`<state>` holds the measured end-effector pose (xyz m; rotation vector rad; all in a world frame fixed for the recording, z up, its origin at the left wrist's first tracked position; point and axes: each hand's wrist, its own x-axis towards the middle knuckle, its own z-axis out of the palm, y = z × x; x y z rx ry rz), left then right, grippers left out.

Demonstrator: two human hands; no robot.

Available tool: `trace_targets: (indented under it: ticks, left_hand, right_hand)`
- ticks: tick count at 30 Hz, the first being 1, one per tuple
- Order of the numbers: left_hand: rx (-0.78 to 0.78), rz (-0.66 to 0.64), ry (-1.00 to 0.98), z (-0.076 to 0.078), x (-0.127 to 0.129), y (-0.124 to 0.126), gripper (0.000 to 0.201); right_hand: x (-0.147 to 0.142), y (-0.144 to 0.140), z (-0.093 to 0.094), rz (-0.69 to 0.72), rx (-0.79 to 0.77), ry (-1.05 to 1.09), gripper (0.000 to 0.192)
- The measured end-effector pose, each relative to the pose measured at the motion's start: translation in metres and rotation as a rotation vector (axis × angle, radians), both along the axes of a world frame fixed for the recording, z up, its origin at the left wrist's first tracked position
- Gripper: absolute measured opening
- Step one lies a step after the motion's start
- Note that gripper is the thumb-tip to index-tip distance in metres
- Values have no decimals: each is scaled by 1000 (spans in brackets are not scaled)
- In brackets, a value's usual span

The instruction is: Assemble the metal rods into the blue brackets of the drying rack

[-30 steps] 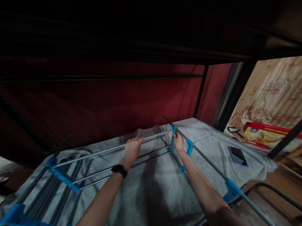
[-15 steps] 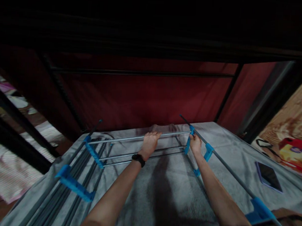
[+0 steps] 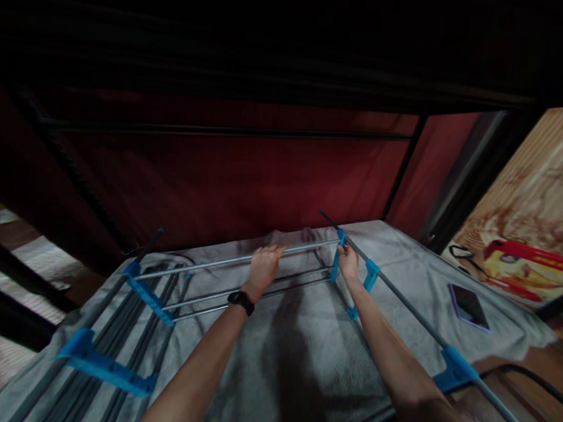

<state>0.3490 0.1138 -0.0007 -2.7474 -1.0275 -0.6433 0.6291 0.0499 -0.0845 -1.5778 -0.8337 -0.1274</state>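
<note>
A metal rack of grey rods (image 3: 199, 264) with blue plastic connectors lies on a grey blanket (image 3: 284, 354). My left hand (image 3: 263, 267), a black band on its wrist, is closed over the far cross rod. My right hand (image 3: 349, 264) grips the blue connector (image 3: 338, 255) where that rod meets the long side rod (image 3: 407, 313). More blue connectors (image 3: 149, 300) sit along the left side, over a bundle of dark rods.
A dark phone (image 3: 467, 305) lies on the blanket at the right. A red and yellow box (image 3: 524, 268) rests beyond it by a wood-patterned wall. Dark red fabric and black frame bars close in the back and top.
The view swung right, then partly back left. Both hands have kept their hold on the cross rod and the connector throughout; the rack has barely shifted.
</note>
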Motion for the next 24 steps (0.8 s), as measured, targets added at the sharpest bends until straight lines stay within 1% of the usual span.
trace_targets:
  ticks: [4, 11, 24]
  left_hand:
    - [15, -10, 7, 0, -2, 1, 39]
    - [25, 4, 28, 1, -2, 3, 40]
    - [28, -21, 28, 1, -5, 8, 39]
  right_hand:
    - [-3, 0, 0, 3, 19, 22, 29]
    - [-3, 0, -2, -7, 30, 45, 30]
    - [-5, 1, -3, 11, 18, -5, 33]
